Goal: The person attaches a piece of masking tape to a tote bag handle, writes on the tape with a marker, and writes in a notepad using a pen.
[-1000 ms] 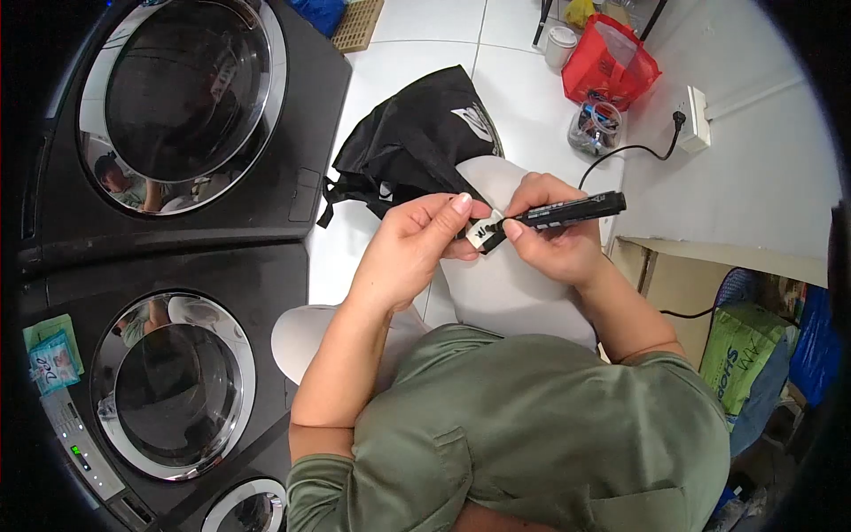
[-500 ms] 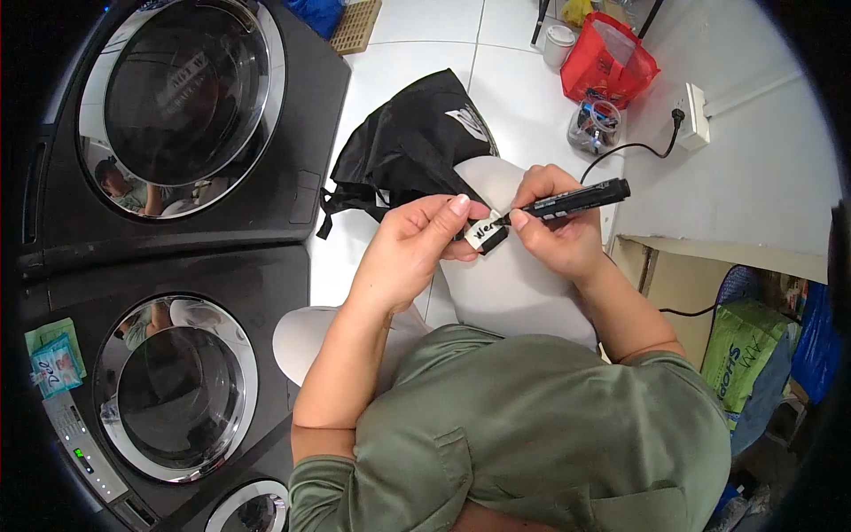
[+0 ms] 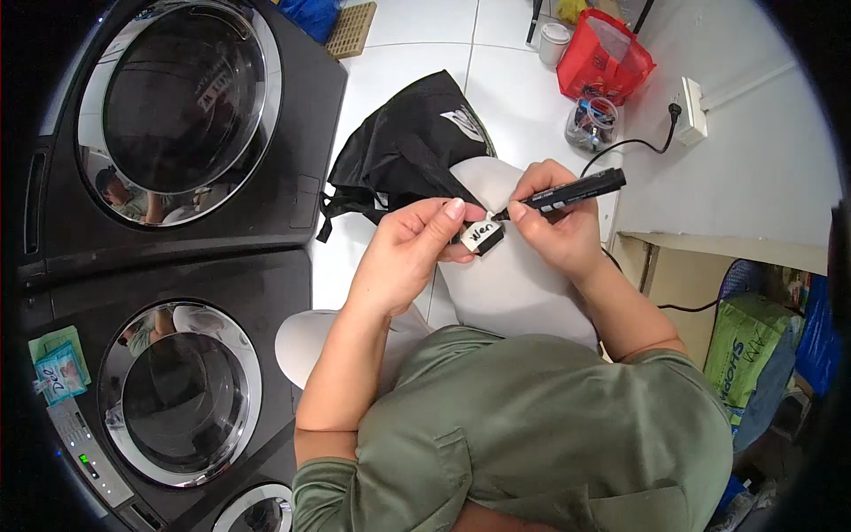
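Floor [image 3: 510, 97]: white tiles, thin seams.
Black bag [image 3: 390, 133]: slumped, white print showing.
Red bag [image 3: 581, 62]: beside a lidded white tub [image 3: 554, 37] and clear jar [image 3: 582, 135] of small items.
Brown grid [image 3: 351, 29]: near the view's far edge.

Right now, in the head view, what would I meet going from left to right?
Light-blue packet, middle round door, left hand, white label, right hand holding a black marker, wall socket, green bag.
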`<state>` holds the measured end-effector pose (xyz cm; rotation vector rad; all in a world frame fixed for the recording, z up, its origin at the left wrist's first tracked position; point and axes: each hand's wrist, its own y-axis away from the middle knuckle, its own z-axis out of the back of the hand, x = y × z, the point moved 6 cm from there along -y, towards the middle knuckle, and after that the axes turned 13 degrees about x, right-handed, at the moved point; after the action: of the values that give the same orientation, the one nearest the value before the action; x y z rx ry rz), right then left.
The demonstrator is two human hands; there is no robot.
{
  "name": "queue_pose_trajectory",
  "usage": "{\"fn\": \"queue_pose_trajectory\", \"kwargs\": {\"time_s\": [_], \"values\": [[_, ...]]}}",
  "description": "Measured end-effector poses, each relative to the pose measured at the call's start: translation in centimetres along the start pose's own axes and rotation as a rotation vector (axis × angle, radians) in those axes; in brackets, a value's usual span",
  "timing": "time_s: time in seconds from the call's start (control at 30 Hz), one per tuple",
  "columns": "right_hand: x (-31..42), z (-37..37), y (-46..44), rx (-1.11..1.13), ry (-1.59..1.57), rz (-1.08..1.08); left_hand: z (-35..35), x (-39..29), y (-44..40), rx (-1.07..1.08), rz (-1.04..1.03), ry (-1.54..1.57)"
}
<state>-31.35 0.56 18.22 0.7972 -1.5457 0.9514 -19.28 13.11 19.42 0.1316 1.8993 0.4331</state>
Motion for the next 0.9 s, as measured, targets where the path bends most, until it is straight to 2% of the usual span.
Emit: {"fn": "queue_pose_trajectory", "kwargs": {"time_s": [0.33,0.53,0.63,0.73,0.8,0.9], "values": [[0.0,0.0,-0.1,-0.012,-0.024,-0.021,0.1,-0.1,0.1,-0.012,-0.008,-0.042],[-0.2,0.4,0.2,0.052,0.0,0.022,0.0,-0.1,0.1,-0.009,-0.008,-0.039],[0.1,0.0,0.2,0.092,-0.067,-0.055,0.0,0.0,0.1,-0.006,-0.011,-0.043],[-0.2,0.7,-0.6,-0.009,-0.269,0.021,0.0,-0.1,0.1,0.015,-0.02,-0.031],[0.0,1.0,-1.3,-0.089,-0.458,-0.022,-0.1,-0.1,0.2,0.038,-0.031,-0.038],[0.2,1.6,-1.9,0.03,-0.384,-0.078,0.0,0.0,0.4,0.066,-0.037,-0.075]]}}
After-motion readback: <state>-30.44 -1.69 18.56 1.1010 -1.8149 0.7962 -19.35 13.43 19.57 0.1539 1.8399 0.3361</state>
